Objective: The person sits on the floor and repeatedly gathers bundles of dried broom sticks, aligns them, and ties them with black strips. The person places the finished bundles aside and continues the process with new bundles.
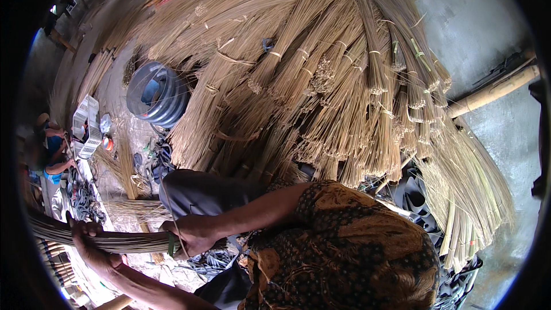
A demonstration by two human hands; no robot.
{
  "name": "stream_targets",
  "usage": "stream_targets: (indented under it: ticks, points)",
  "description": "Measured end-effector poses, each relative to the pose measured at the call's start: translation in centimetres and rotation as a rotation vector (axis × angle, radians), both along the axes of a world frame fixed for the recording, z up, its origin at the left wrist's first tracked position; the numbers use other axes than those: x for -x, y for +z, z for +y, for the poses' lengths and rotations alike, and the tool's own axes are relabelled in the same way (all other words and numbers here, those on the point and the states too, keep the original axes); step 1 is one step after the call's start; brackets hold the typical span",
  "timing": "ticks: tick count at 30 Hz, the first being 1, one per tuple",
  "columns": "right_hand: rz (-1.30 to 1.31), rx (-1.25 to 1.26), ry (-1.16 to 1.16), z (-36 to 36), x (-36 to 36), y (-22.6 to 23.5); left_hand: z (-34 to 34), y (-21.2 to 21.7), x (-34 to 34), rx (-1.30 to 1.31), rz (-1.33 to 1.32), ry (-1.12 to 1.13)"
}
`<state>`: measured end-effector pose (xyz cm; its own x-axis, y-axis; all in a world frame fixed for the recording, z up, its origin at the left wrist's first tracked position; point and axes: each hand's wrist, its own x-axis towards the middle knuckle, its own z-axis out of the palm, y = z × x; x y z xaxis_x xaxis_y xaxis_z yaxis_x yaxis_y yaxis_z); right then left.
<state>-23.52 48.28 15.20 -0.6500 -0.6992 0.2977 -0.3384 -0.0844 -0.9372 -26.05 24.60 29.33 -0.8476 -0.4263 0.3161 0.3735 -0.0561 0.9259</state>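
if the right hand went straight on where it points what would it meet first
Probably the left hand, beyond the green strip on the bundle of stalks that the right hand holds; depth is unclear from this one view.

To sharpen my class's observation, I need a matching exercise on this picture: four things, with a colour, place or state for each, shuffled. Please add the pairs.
Things
1. Lower-left bundle
2. Crate
3. Tub
4. Bamboo pole

Descriptions
A. grey and ribbed
B. at the picture's right
C. gripped
D. white

Pairs: 1-C; 2-D; 3-A; 4-B
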Motion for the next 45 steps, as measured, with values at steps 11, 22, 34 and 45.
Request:
stream_targets:
  ticks: [11, 22, 34, 45]
  points:
    - [0.029, 0.118, 0.008, -3.7, 2.8, 5.3, 3.4, 1.1, -0.9, -0.163, 0.098, -0.165]
    - [-0.096, 0.572, -0.303, -4.8, 7.0, 8.1, 2.1, 1.3, -5.0, 0.572, -0.150, -0.108]
    - [-0.340, 0.652, -0.419, -7.6, 6.0, 6.8, 6.6, -7.8, -5.1, 0.635, -0.481, -0.076]
    - [-0.625, 0.857, -0.283, -9.8, 3.7, 5.8, 7.0, -12.0, -9.0, 1.284, -0.345, 0.655]
